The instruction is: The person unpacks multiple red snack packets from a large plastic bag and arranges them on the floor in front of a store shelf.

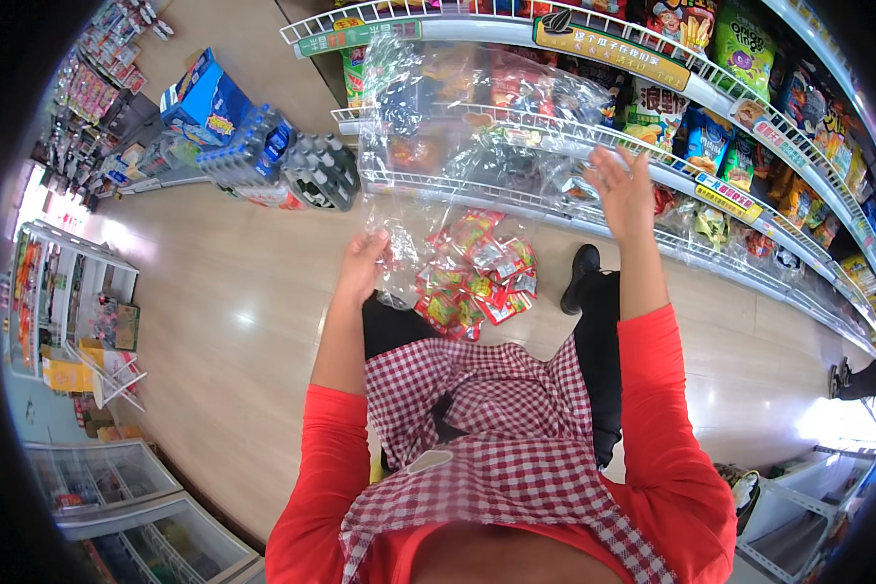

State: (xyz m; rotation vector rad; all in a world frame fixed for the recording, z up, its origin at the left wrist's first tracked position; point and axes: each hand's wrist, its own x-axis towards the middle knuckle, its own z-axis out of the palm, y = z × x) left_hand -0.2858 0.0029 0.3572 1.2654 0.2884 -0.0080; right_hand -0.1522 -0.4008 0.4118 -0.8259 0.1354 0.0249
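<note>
My left hand (pixel 366 264) grips the lower left edge of a large clear plastic bag (pixel 409 157), which spreads up in front of the shelves. My right hand (pixel 623 191) is raised at the bag's right side, palm showing and fingers apart. Whether its fingertips touch the film is unclear. Between my knees lies a pile of small red-and-green snack packets (pixel 474 281). Clear film overlaps part of the pile, and I cannot tell whether the packets are inside the bag or on the floor.
White wire shelves (pixel 690 171) with bagged snacks curve across the front and right. Shrink-wrapped bottles (pixel 263 150) and a blue carton (pixel 208 102) stand at the front left. Glass-topped chest freezers (pixel 157 518) sit at lower left. Another person's leg (pixel 872 381) shows at far right.
</note>
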